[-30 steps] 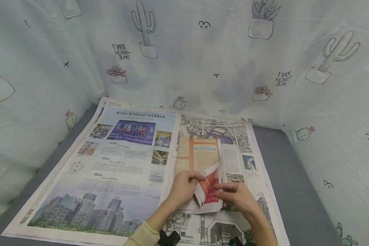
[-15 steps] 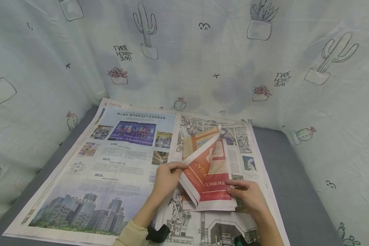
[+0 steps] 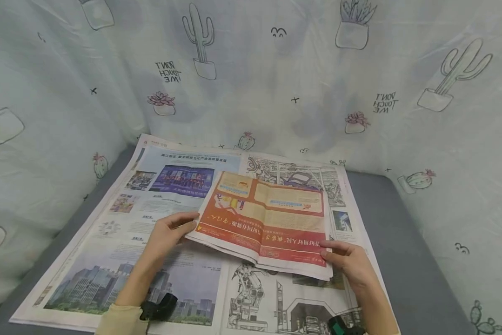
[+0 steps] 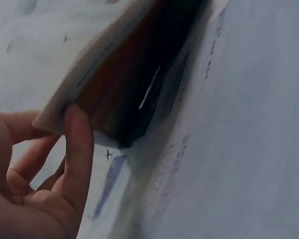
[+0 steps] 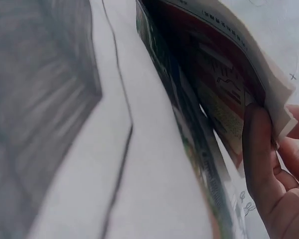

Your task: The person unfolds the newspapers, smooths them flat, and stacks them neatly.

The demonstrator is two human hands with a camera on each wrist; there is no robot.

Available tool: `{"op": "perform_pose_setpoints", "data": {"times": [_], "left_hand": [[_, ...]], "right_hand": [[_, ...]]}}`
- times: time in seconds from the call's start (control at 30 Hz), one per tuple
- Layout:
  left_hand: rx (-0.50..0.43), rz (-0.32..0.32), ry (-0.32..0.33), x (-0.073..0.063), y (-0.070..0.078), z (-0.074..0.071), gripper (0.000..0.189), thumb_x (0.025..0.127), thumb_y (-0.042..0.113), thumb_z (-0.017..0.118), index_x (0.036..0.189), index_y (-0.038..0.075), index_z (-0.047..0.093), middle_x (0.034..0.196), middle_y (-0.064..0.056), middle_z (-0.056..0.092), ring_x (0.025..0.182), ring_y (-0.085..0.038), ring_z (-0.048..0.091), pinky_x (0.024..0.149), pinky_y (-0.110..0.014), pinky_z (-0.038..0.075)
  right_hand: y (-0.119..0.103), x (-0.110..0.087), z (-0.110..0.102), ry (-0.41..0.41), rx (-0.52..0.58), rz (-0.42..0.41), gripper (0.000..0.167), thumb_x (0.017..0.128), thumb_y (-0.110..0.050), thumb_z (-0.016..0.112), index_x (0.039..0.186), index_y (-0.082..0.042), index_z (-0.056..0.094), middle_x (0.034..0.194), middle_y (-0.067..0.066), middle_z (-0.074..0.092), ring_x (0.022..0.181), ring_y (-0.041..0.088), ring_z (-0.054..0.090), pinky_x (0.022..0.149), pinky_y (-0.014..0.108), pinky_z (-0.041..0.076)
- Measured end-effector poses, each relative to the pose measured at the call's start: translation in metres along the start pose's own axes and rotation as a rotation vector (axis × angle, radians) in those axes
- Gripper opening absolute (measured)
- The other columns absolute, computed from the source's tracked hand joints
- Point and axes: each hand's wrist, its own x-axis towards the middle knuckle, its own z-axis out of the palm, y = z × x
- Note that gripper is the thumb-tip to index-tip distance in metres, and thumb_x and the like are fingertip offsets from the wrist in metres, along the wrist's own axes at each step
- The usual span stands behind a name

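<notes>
A folded newspaper with red and orange print lies spread across two panels, a crease running down its middle. Its left edge is pinched between thumb and fingers of my left hand, and the left wrist view shows the layered edge lifted off the sheet below. My right hand pinches the right edge near the lower corner. In the right wrist view that layered edge also stands raised, the thumb against its underside. Beneath is a large open newspaper with city and line-drawing pictures.
The large newspaper lies on a grey tabletop, which shows along its right and left sides. A pale curtain printed with cacti hangs behind and on both sides. Dark wrist straps sit at both wrists.
The folded newspaper has been opened out: my left hand has carried its upper flap leftward and flat, widening the red pages. My right hand has shifted slightly right, keeping its edge.
</notes>
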Motion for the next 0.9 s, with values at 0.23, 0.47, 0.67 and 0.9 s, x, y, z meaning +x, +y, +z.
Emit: {"op": "perform_pose_setpoints", "data": {"times": [0.23, 0.47, 0.67, 0.9], "left_hand": [[0.045, -0.060, -0.078, 0.000, -0.019, -0.002, 0.035, 0.089, 0.025, 0.076, 0.118, 0.006, 0.071, 0.115, -0.011, 0.068, 0.098, -0.023, 0.065, 0.077, -0.032, 0.055], [0.042, -0.109, -0.092, -0.001, -0.017, -0.011, 0.036, 0.090, 0.020, 0.075, 0.119, 0.001, 0.070, 0.101, -0.011, 0.068, 0.072, -0.019, 0.055, 0.060, -0.032, 0.050], [0.043, -0.146, -0.087, -0.002, -0.015, -0.012, 0.037, 0.090, 0.016, 0.074, 0.121, -0.001, 0.068, 0.091, -0.008, 0.067, 0.065, -0.018, 0.049, 0.055, -0.031, 0.045], [0.036, -0.141, -0.107, 0.001, -0.020, -0.013, 0.036, 0.091, 0.015, 0.073, 0.121, -0.002, 0.068, 0.078, -0.005, 0.062, 0.058, -0.016, 0.043, 0.052, -0.029, 0.042]], "right_hand": [[0.005, 0.006, -0.005, -0.003, 0.047, 0.063, 0.039, 0.089, -0.003, 0.072, 0.125, 0.009, 0.062, 0.101, 0.014, 0.068, 0.089, 0.023, 0.067, 0.076, 0.032, 0.055], [0.008, 0.007, -0.008, 0.017, 0.051, 0.072, 0.044, 0.088, -0.003, 0.072, 0.128, 0.010, 0.059, 0.108, 0.019, 0.067, 0.093, 0.026, 0.068, 0.076, 0.035, 0.055], [0.009, 0.007, -0.007, 0.018, 0.059, 0.088, 0.041, 0.087, 0.000, 0.072, 0.125, 0.011, 0.061, 0.112, 0.020, 0.065, 0.093, 0.026, 0.068, 0.076, 0.035, 0.056], [0.009, 0.008, -0.008, -0.003, 0.021, 0.083, 0.042, 0.089, 0.003, 0.069, 0.128, 0.014, 0.057, 0.106, 0.021, 0.068, 0.089, 0.027, 0.069, 0.073, 0.035, 0.057]]}}
